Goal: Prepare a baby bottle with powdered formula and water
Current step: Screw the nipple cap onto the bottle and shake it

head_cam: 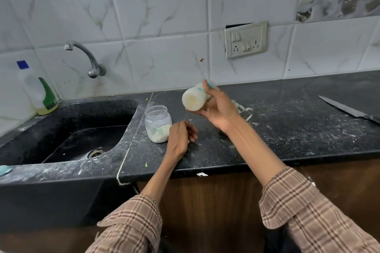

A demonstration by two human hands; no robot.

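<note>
Baby bottle [194,99] held tilted in the air over the counter [287,129], base toward the camera.

Right hand [221,109] wraps its upper body — likely light, smooth plastic, best gripped mid-body. Left hand [181,136], fingers curled and holding nothing visible, rests beside the open formula jar [158,123].

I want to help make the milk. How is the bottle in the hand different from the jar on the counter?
The baby bottle is held tipped in the air by the right hand; the jar stands upright on the counter. The bottle looks milky throughout; the jar is clear, with pale powder only at the bottom. The jar is open on top. Both are small, see-through plastic containers.
</note>
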